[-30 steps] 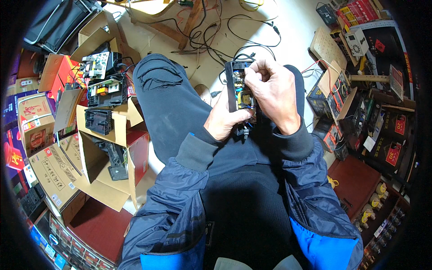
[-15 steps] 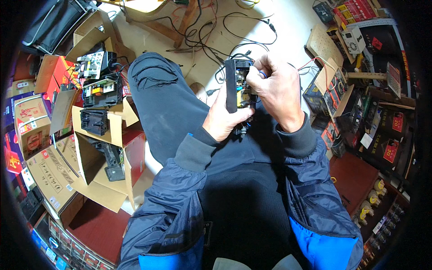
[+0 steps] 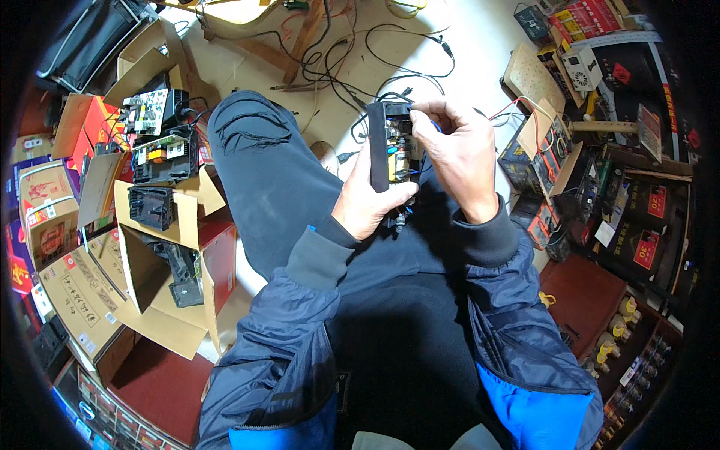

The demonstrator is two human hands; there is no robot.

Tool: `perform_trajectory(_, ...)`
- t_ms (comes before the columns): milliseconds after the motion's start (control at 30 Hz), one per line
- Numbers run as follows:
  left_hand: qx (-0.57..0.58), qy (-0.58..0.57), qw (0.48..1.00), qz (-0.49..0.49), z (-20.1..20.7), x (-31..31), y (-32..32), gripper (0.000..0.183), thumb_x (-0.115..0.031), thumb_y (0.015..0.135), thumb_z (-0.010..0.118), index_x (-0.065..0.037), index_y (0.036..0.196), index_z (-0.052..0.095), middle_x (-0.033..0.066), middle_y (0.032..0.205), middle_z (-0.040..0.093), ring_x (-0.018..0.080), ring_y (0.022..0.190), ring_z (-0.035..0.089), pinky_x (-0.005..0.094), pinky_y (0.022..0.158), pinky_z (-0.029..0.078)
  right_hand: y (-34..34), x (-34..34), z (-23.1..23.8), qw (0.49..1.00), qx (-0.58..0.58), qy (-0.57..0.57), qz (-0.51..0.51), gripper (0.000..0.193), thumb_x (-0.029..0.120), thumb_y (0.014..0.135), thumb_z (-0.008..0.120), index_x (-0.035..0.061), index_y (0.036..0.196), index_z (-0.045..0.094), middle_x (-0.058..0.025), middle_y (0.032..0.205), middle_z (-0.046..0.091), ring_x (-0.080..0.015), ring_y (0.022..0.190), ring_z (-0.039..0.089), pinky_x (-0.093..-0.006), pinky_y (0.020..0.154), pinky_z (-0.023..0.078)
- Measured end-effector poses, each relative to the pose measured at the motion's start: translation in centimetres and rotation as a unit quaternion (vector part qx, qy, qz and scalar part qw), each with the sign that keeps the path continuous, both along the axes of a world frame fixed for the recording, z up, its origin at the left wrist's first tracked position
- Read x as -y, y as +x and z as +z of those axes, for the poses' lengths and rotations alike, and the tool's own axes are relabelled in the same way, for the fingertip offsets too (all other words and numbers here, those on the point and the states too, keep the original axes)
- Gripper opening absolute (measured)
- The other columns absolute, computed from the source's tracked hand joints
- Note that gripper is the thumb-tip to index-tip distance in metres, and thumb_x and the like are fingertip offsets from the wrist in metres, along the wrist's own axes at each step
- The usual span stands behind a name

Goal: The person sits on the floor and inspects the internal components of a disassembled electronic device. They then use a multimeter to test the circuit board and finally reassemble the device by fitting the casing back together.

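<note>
Above my lap, my left hand [image 3: 366,196] grips an opened black charger-like unit [image 3: 379,150], its thumb across the lower end. The unit stands lengthwise away from me, with a circuit board [image 3: 397,154] of yellow and blue parts showing along its right side. My right hand [image 3: 461,154] is at the far right corner of the unit, thumb and forefinger pinched together there. What lies between those fingertips is too small to make out. Dark cables [image 3: 397,94] show just beyond the unit's far end.
On the left, an open cardboard box [image 3: 169,319] holds black casings, with opened units with bare boards [image 3: 161,146] behind it. Black cables [image 3: 330,71] tangle on the floor ahead. On the right are a black box with red wires [image 3: 529,154] and a rack of small parts [image 3: 630,375].
My right hand has shifted slightly left and closer against the unit's far corner. A blue bit seen at its fingertips before no longer shows. More of the board is visible now.
</note>
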State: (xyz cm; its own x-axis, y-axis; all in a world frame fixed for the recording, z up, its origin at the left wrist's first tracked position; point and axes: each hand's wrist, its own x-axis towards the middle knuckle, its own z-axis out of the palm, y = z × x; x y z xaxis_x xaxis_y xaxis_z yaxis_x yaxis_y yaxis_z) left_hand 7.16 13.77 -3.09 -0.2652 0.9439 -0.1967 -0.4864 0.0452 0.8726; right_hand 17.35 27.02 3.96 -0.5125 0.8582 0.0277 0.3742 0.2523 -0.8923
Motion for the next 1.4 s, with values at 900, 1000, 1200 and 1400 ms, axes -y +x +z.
perform_trajectory(900, 0.173, 0.033, 0.984, 0.026, -1.9, 0.4, -0.3, 0.076, -0.015, 0.090, 0.081, -0.006, 0.155, 0.041, 0.0067, 0.140, 0.060, 0.0181, 0.127, 0.062, 0.0346, 0.107, 0.052, 0.4, 4.1, -2.3, 0.975, 0.018, 0.203, 0.093, 0.028, 0.000, 0.091, 0.074, 0.0025, 0.119, 0.078, -0.0138, 0.103, 0.068, -0.0291, 0.095, 0.066, -0.0370, 0.086, 0.055)
perform_trajectory(1000, 0.190, 0.040, 0.981, 0.024, -1.6, 0.4, -0.3, 0.075, -0.016, 0.091, 0.081, -0.005, 0.154, 0.042, 0.0083, 0.142, 0.060, 0.0188, 0.127, 0.062, 0.0347, 0.108, 0.052, 1.0, 3.8, -2.1, 0.967, 0.028, 0.219, 0.125, 0.032, 0.006, 0.087, 0.075, 0.0019, 0.119, 0.077, -0.0159, 0.107, 0.069, -0.0341, 0.098, 0.067, -0.0425, 0.090, 0.055)
perform_trajectory(1200, 0.217, 0.039, 0.975, 0.014, -0.9, 0.3, -0.5, 0.071, -0.008, 0.091, 0.074, -0.004, 0.154, 0.042, 0.0105, 0.141, 0.061, 0.0212, 0.125, 0.065, 0.0358, 0.106, 0.055, 2.3, 2.8, -1.1, 0.958, 0.039, 0.188, 0.214, 0.042, 0.011, 0.086, 0.074, 0.0006, 0.126, 0.073, -0.0172, 0.114, 0.066, -0.0363, 0.107, 0.062, -0.0461, 0.096, 0.052)
perform_trajectory(1400, 0.248, 0.042, 0.968, 0.008, -0.4, 0.2, -0.8, 0.071, -0.004, 0.089, 0.071, -0.003, 0.154, 0.042, 0.0123, 0.140, 0.062, 0.0218, 0.124, 0.066, 0.0354, 0.105, 0.056, 3.2, 1.6, -0.4, 0.955, 0.050, 0.134, 0.261, 0.034, 0.004, 0.093, 0.074, 0.0037, 0.128, 0.074, -0.0162, 0.114, 0.064, -0.0312, 0.104, 0.066, -0.0380, 0.094, 0.054)
